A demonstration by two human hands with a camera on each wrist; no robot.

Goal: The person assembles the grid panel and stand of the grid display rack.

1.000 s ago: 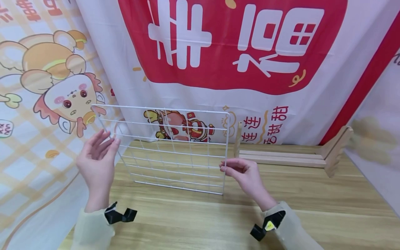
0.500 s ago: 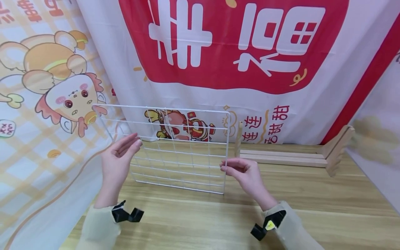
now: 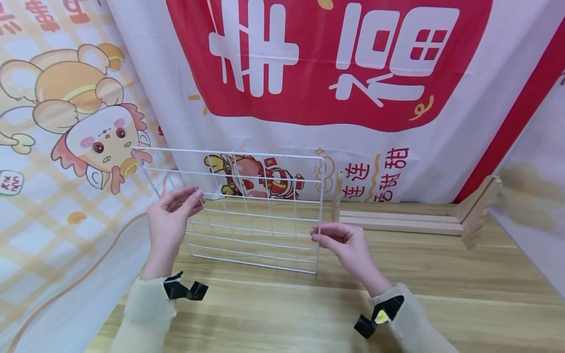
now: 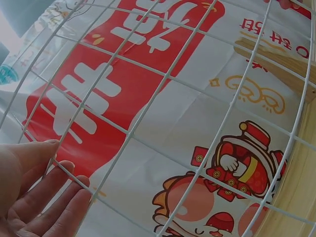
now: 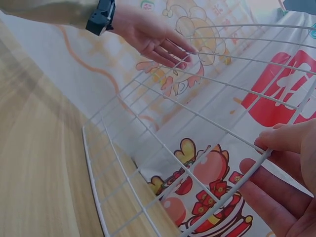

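A white wire grid panel stands upright on the wooden table, its bottom edge at the tabletop. At its left part, my left hand pinches a wire between thumb and fingers; in the left wrist view that thumb lies beside the wire. My right hand pinches the panel's right edge wire at about mid-height, and in the right wrist view its fingers lie around the same edge. In that view, the left hand is at the grid's far side.
Behind the panel to the right, a wooden rack with upright end pieces stands on the table. White printed cloths hang at the back and at the left, close behind the panel and beside the left hand.
My left hand has moved right from the panel's left edge, then closed its fingers on a wire further in. The right hand and the panel stay almost where they were.
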